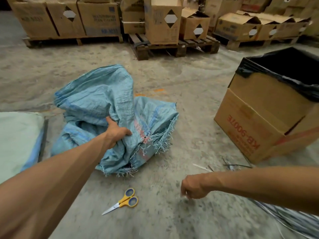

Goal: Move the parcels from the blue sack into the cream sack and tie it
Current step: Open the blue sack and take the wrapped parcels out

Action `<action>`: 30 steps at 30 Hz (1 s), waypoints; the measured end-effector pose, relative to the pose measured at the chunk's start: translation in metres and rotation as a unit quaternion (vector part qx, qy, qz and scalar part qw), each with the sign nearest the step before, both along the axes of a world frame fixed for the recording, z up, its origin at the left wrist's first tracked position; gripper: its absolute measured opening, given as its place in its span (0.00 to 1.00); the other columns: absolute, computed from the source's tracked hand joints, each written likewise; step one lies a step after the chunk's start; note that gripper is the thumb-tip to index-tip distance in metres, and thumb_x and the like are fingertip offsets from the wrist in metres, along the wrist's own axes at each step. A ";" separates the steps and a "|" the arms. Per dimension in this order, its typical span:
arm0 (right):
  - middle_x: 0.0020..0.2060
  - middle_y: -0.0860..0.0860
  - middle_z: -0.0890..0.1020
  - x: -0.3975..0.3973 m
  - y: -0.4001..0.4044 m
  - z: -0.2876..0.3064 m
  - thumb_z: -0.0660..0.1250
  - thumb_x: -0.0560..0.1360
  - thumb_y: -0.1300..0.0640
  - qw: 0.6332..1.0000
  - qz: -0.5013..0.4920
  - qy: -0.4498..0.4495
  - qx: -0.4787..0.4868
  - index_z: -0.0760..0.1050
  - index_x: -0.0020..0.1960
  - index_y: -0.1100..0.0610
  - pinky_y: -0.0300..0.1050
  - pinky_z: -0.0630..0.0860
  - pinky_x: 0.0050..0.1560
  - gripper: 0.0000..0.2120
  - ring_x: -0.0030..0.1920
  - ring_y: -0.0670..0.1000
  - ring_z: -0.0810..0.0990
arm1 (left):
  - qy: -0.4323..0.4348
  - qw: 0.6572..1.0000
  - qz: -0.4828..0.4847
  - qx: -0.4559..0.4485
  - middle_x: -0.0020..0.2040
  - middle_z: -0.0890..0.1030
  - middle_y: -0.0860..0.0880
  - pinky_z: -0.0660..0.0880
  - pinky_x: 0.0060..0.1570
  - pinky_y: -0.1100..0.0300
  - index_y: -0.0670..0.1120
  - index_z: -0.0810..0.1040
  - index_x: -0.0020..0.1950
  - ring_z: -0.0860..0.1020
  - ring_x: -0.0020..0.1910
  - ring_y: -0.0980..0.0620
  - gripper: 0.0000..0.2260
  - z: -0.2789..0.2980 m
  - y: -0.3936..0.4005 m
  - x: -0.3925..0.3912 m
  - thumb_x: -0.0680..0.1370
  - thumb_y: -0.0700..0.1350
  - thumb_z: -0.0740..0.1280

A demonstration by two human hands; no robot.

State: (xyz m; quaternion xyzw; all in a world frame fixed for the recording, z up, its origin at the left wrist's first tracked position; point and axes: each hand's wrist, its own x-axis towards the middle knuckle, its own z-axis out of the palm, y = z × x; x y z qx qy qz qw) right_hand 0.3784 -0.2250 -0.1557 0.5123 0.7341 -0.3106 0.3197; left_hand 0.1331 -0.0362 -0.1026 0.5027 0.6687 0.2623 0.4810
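The blue woven sack [103, 100] lies crumpled on the concrete floor, its frayed mouth turned toward me. My left hand [116, 131] grips a fold of the sack near that mouth. My right hand [193, 188] hangs low over the floor at the right, fingers curled downward; it is blurred and I cannot tell whether it holds anything. A pale cream sack [17, 135] lies flat at the left edge, partly cut off. No parcels are visible.
Yellow-handled scissors [123, 200] lie on the floor near me. A cardboard box lined with a black bag [269, 107] stands at the right. Thin strips [229, 165] and a bundle of strips [293, 219] lie at the lower right. Pallets with cartons [162, 23] fill the back.
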 end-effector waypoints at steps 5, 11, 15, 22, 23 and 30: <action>0.63 0.59 0.76 -0.001 0.017 0.010 0.71 0.75 0.53 0.991 0.096 -0.093 0.027 0.69 0.71 0.62 0.51 0.74 0.61 0.28 0.62 0.61 0.77 | -0.001 1.000 -0.008 0.005 0.72 0.67 0.38 0.77 0.50 0.46 0.49 0.34 0.78 0.77 0.53 0.42 0.52 0.004 -0.001 0.000 0.73 0.37 0.74; 0.54 0.58 0.81 -0.032 0.043 0.018 0.64 0.76 0.61 0.993 0.041 0.072 0.089 0.72 0.65 0.57 0.48 0.75 0.52 0.17 0.49 0.56 0.76 | 0.009 1.000 -0.017 -0.022 0.73 0.66 0.35 0.79 0.51 0.44 0.50 0.30 0.77 0.75 0.35 0.50 0.54 0.008 -0.009 -0.003 0.73 0.36 0.73; 0.60 0.61 0.77 -0.083 0.038 -0.010 0.69 0.76 0.60 0.974 0.068 0.180 0.122 0.69 0.69 0.60 0.50 0.74 0.57 0.23 0.57 0.60 0.77 | -0.015 0.999 -0.025 -0.021 0.74 0.65 0.37 0.78 0.56 0.40 0.51 0.29 0.77 0.80 0.50 0.41 0.56 0.007 -0.005 -0.007 0.72 0.36 0.75; 0.63 0.58 0.69 -0.142 0.026 -0.050 0.69 0.76 0.52 0.961 0.098 0.161 0.203 0.65 0.69 0.56 0.52 0.70 0.44 0.25 0.60 0.63 0.72 | -0.052 0.998 -0.039 -0.016 0.75 0.66 0.41 0.78 0.53 0.50 0.51 0.29 0.77 0.77 0.59 0.44 0.57 -0.005 -0.004 -0.018 0.71 0.36 0.76; 0.62 0.58 0.69 -0.146 0.027 -0.050 0.69 0.75 0.52 0.960 0.100 0.153 0.211 0.65 0.69 0.56 0.53 0.71 0.45 0.25 0.59 0.63 0.72 | -0.056 0.997 -0.041 -0.020 0.75 0.65 0.41 0.77 0.57 0.48 0.51 0.29 0.77 0.75 0.63 0.43 0.58 -0.006 -0.002 -0.020 0.71 0.37 0.76; 0.62 0.61 0.67 -0.152 0.035 -0.042 0.74 0.71 0.55 0.969 0.107 0.130 0.182 0.66 0.66 0.57 0.51 0.72 0.46 0.27 0.56 0.63 0.76 | -0.068 0.996 -0.051 -0.026 0.75 0.64 0.41 0.74 0.63 0.44 0.51 0.29 0.77 0.73 0.66 0.41 0.59 -0.009 0.002 -0.024 0.70 0.36 0.76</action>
